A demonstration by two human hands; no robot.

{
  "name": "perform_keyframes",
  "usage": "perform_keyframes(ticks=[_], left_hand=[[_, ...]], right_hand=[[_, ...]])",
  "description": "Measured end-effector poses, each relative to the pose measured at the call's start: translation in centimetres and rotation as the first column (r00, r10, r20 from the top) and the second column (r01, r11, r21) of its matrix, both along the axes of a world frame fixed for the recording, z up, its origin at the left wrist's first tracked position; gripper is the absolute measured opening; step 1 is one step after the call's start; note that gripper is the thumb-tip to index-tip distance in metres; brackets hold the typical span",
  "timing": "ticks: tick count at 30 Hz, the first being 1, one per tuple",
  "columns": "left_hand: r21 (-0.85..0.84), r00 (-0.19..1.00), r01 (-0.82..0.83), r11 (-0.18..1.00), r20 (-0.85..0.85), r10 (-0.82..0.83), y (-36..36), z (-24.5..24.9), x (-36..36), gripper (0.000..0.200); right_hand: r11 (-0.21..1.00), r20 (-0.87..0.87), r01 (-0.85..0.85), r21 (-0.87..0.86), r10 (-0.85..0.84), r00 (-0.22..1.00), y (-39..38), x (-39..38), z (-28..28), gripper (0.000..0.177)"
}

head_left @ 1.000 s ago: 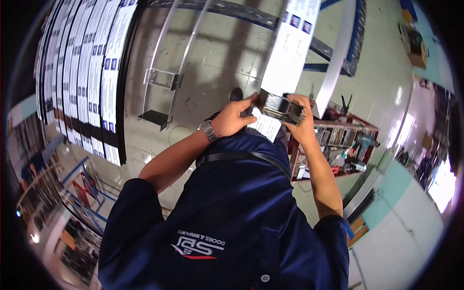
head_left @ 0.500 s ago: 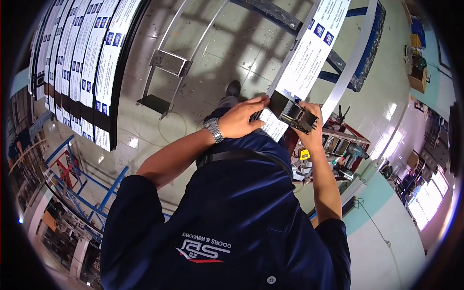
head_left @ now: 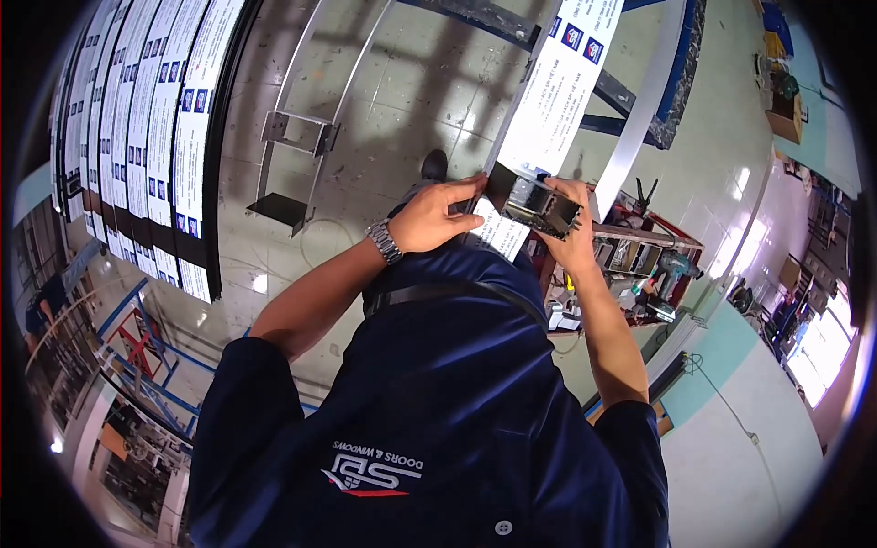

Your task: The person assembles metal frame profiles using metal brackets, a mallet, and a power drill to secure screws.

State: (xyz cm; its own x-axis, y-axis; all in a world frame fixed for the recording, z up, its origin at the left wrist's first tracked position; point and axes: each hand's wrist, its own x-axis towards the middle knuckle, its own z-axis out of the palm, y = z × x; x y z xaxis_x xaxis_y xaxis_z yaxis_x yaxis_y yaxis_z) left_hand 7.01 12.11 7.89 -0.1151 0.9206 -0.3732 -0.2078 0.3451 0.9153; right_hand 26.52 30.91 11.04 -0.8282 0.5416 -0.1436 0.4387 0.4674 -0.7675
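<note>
A long aluminium profile wrapped in white printed film runs from the top of the view to my waist. My left hand grips its left edge, thumb and fingers apart along the side. My right hand is closed around a short, dark, hollow profile piece with an open, ridged end. This piece sits over the film-covered profile, beside a bare dark stretch of it. The fingertips under the dark piece are hidden.
A red tool rack with a cordless drill stands at my right. Blue trestle bars lie beyond the profile. Film-covered profiles are stacked at the left, near a metal frame on the floor.
My view has shifted slightly. My right hand has turned the dark piece to lie flatter over the profile. My left hand keeps its place at the profile's edge.
</note>
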Motion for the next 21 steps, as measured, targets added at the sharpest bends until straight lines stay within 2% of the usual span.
perform_keyframes(ticks=[1, 2, 4, 6, 8, 10, 15, 21], left_hand=[[-0.01, 0.999, 0.037, 0.999, -0.034, -0.037, 0.2, 0.4, -0.3, 0.063], [-0.012, 0.998, 0.05, 0.999, -0.035, -0.05, 0.1, 0.5, -0.3, 0.063], [-0.032, 0.983, -0.037, 0.999, 0.176, 0.042, 0.2, 0.7, 0.0, 0.066], [-0.032, 0.985, -0.04, 0.999, 0.164, 0.045, 0.1, 0.5, 0.5, 0.067], [-0.023, 0.988, -0.045, 0.999, 0.146, 0.048, 0.1, 0.3, 0.5, 0.068], [-0.06, 0.993, -0.033, 0.998, 0.108, 0.039, 0.2, 0.8, 0.4, 0.067], [-0.154, 1.0, 0.021, 0.988, 0.004, -0.021, 0.7, 1.9, 0.1, 0.067], [-0.142, 0.989, 0.033, 0.989, 0.147, -0.012, 0.6, 1.2, 0.3, 0.068]], right_hand=[[0.988, -0.053, -0.105, 0.112, 0.112, 0.992, 0.4, 0.3, -0.7, 0.055], [0.99, -0.054, -0.093, 0.11, 0.099, 0.994, 0.6, 0.5, -0.9, 0.055], [0.992, 0.016, -0.114, 0.057, 0.113, 0.993, 1.0, 0.6, -0.4, 0.058], [0.996, 0.02, -0.086, 0.031, 0.086, 0.996, 1.0, 0.9, -0.4, 0.059], [0.992, -0.017, -0.104, 0.077, 0.105, 0.994, 1.0, 1.0, -0.9, 0.059], [0.987, -0.044, -0.121, 0.106, 0.126, 0.991, 1.1, 0.9, -0.8, 0.057], [0.996, -0.03, -0.068, 0.055, 0.069, 0.997, 1.0, 1.0, -0.9, 0.059], [0.998, 0.005, -0.053, 0.031, 0.053, 0.999, 0.9, 1.2, -1.0, 0.068]])
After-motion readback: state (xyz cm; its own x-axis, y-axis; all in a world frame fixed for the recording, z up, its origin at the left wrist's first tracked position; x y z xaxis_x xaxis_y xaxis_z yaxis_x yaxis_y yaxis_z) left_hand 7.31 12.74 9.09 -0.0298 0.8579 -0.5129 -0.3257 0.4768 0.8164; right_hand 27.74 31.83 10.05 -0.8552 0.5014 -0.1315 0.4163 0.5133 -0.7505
